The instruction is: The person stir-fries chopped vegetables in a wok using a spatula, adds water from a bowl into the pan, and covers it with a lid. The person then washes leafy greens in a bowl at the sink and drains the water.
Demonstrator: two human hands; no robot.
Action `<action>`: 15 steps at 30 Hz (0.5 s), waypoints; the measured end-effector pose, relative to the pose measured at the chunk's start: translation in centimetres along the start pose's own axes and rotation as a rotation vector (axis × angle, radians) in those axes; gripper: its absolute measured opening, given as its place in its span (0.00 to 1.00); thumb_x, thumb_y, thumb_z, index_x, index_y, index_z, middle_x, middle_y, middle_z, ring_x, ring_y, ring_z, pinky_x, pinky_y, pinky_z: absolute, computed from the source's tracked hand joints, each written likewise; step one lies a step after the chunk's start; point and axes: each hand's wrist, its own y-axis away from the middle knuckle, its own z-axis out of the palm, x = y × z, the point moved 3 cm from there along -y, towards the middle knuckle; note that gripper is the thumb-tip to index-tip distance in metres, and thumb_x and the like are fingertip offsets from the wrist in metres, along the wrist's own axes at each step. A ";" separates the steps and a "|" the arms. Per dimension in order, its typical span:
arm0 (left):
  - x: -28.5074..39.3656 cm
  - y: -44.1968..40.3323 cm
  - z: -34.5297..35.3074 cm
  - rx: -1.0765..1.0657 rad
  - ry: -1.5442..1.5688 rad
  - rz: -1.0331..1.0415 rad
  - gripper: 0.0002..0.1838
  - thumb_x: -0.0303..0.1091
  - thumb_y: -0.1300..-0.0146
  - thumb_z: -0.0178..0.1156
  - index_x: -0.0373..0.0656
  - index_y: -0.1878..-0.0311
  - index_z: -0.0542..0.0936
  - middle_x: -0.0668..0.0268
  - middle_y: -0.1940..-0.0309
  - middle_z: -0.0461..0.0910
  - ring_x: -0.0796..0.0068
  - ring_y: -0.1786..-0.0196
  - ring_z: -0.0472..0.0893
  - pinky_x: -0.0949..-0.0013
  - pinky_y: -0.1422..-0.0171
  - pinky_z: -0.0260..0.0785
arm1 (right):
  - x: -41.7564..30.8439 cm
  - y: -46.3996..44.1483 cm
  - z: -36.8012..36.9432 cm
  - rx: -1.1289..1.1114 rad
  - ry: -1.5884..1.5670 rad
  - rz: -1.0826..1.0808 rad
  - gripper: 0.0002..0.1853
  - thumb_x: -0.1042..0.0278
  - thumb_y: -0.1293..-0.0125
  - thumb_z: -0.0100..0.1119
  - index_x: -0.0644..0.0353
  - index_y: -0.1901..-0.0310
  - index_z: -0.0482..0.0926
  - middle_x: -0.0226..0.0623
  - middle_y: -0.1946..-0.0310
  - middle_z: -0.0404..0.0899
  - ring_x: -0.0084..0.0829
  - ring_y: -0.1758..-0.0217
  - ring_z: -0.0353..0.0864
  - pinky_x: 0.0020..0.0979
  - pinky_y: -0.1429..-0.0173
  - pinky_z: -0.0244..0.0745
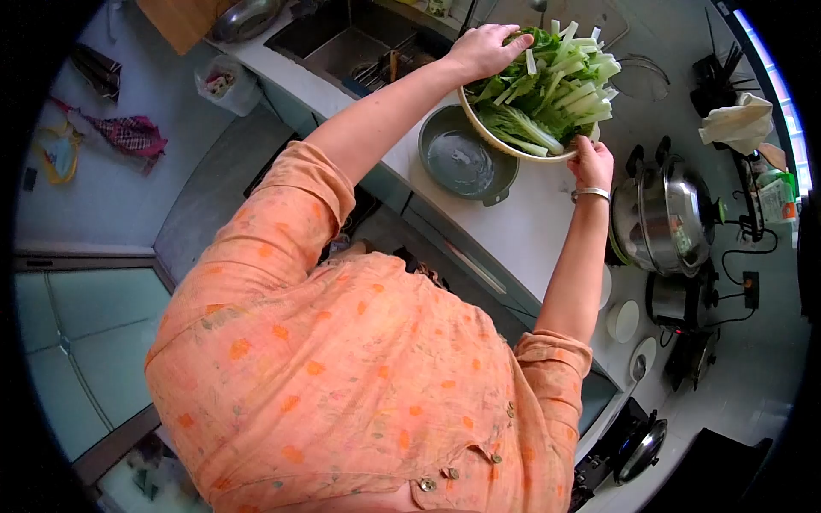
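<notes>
A cream-rimmed bowl (516,152) heaped with cut leafy greens (556,85), pale stalks pointing up and right, is held over the counter between both hands. My left hand (492,51) is closed over its far left edge, fingers reaching in against the leaves. At the near right edge, my right hand (592,162) pinches the rim, thumb and fingers together. A bracelet circles that wrist. Just left of and below the bowl sits a grey-green basin (466,156) with a wet-looking bottom, partly overlapped by the bowl. The bowl's underside is hidden.
A sink (342,38) with a rack in it lies to the left along the white counter (530,231). On the right stand a steel steamer pot (676,214), a white bowl (623,321) and a lidded pan (641,451). A bin (227,84) is beside the counter.
</notes>
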 end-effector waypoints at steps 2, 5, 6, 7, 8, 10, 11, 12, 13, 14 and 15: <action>0.0 -0.1 -0.1 -0.033 -0.002 -0.015 0.38 0.66 0.40 0.40 0.43 0.41 0.69 0.53 0.44 0.69 0.56 0.40 0.68 0.61 0.38 0.60 | -0.2 0.0 0.4 0.004 -0.014 0.003 0.09 0.68 0.48 0.59 0.64 0.74 0.70 0.32 0.80 0.73 0.21 0.82 0.71 0.23 0.79 0.71; -0.3 0.4 -0.2 -0.067 0.016 -0.037 0.39 0.67 0.41 0.40 0.43 0.39 0.67 0.53 0.42 0.68 0.56 0.39 0.67 0.61 0.37 0.58 | -0.4 0.9 0.8 0.004 -0.020 0.024 0.09 0.68 0.47 0.58 0.64 0.74 0.70 0.32 0.80 0.72 0.21 0.83 0.71 0.23 0.79 0.70; -0.6 0.6 -0.2 -0.069 0.038 -0.042 0.40 0.67 0.41 0.40 0.42 0.39 0.65 0.53 0.42 0.67 0.56 0.39 0.66 0.62 0.36 0.58 | -0.2 0.9 0.9 0.003 -0.019 0.024 0.09 0.68 0.47 0.58 0.64 0.74 0.70 0.32 0.80 0.72 0.21 0.83 0.71 0.23 0.79 0.70; -1.1 0.7 -0.2 -0.066 0.124 -0.069 0.39 0.66 0.40 0.41 0.44 0.37 0.64 0.53 0.40 0.66 0.60 0.37 0.66 0.63 0.36 0.57 | 0.1 1.0 1.0 0.010 -0.030 0.031 0.09 0.68 0.47 0.58 0.64 0.73 0.70 0.32 0.81 0.72 0.21 0.83 0.70 0.23 0.79 0.70; -1.8 1.1 -0.2 -0.066 0.125 -0.070 0.39 0.66 0.40 0.41 0.44 0.37 0.64 0.53 0.40 0.66 0.60 0.37 0.66 0.63 0.36 0.57 | 0.3 1.1 1.1 0.016 -0.042 0.037 0.09 0.68 0.47 0.58 0.64 0.73 0.70 0.32 0.81 0.72 0.21 0.83 0.70 0.23 0.80 0.69; -4.5 2.3 -1.0 0.178 0.559 -0.139 0.33 0.57 0.38 0.48 0.39 0.41 0.67 0.53 0.49 0.74 0.62 0.46 0.74 0.66 0.42 0.64 | 0.5 1.2 0.9 0.023 -0.041 0.053 0.08 0.69 0.47 0.58 0.64 0.72 0.70 0.32 0.81 0.72 0.21 0.84 0.69 0.23 0.80 0.68; -7.4 3.8 -0.7 0.257 0.590 -0.290 0.31 0.54 0.38 0.49 0.37 0.42 0.67 0.52 0.51 0.75 0.63 0.48 0.75 0.67 0.45 0.65 | 0.6 1.4 0.8 0.025 -0.052 0.055 0.08 0.69 0.47 0.57 0.64 0.72 0.70 0.32 0.81 0.72 0.21 0.84 0.68 0.23 0.80 0.67; -10.8 6.0 -0.3 0.335 0.620 -0.440 0.29 0.51 0.37 0.50 0.36 0.43 0.67 0.52 0.53 0.76 0.64 0.51 0.76 0.68 0.48 0.67 | 0.9 1.4 0.9 0.027 -0.064 0.055 0.08 0.69 0.47 0.57 0.64 0.72 0.70 0.31 0.81 0.71 0.20 0.84 0.68 0.23 0.81 0.67; -12.3 9.0 -0.3 0.226 0.331 -0.506 0.26 0.54 0.36 0.48 0.39 0.47 0.69 0.61 0.65 0.77 0.72 0.65 0.76 0.70 0.57 0.69 | 1.7 1.1 0.7 0.030 -0.101 0.058 0.08 0.69 0.47 0.57 0.64 0.72 0.71 0.31 0.81 0.71 0.21 0.85 0.67 0.23 0.81 0.66; -16.5 12.6 2.5 0.099 0.240 -0.667 0.27 0.56 0.41 0.54 0.37 0.56 0.71 0.64 0.73 0.75 0.74 0.75 0.74 0.69 0.69 0.70 | 1.6 1.2 0.7 0.032 -0.104 0.054 0.08 0.69 0.47 0.57 0.64 0.72 0.71 0.31 0.81 0.71 0.21 0.85 0.67 0.23 0.81 0.66; -17.7 16.4 4.2 -0.074 0.226 -0.839 0.29 0.59 0.46 0.58 0.37 0.61 0.72 0.61 0.75 0.75 0.73 0.79 0.72 0.68 0.77 0.69 | 1.6 1.4 0.6 0.028 -0.103 0.059 0.08 0.69 0.47 0.58 0.64 0.71 0.71 0.31 0.81 0.71 0.21 0.85 0.67 0.23 0.81 0.67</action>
